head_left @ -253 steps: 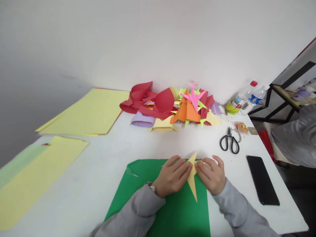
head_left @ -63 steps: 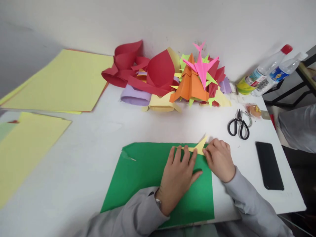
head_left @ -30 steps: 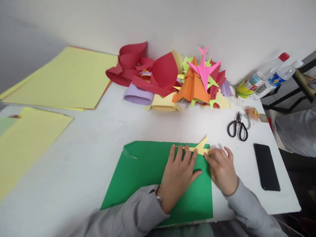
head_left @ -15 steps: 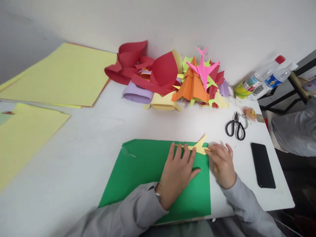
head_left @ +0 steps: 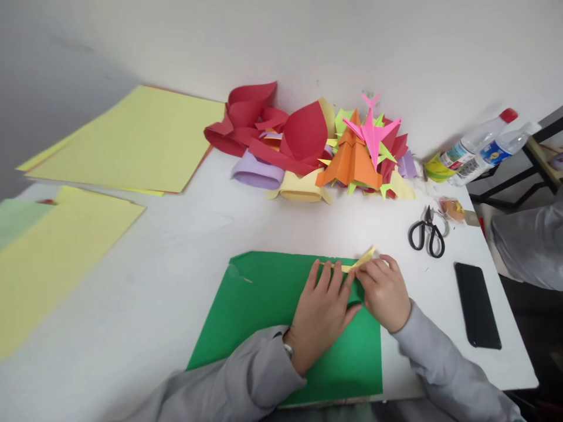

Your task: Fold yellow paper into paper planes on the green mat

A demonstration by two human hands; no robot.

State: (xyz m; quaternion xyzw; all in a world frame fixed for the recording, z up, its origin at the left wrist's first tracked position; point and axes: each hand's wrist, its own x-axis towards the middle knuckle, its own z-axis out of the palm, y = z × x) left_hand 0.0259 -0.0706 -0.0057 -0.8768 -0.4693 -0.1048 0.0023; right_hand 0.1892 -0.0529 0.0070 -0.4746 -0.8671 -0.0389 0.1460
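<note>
A small folded yellow paper figure [head_left: 366,256] lies along the far right edge of a green sheet [head_left: 259,305], one pointed flap sticking up. My left hand [head_left: 317,319] rests on it with fingers stretched out, pressing its long narrow part down. Fingers of my right hand [head_left: 386,295] are pinched on its right end, close against the left fingertips. Both hands cover much of the figure, so its full shape is hidden.
Folded paper pieces, among them an orange one [head_left: 349,161] and a pink one [head_left: 373,133], are heaped by the wall. Scissors [head_left: 428,231], a black phone [head_left: 477,305] and two bottles [head_left: 472,152] stand or lie right. Yellow sheets [head_left: 132,140] lie left. A grey sleeve [head_left: 532,246] shows beyond the table.
My right hand has moved left, toward my left hand, and the right end of the yellow paper is now hidden under its fingers. The whole view has shifted slightly.
</note>
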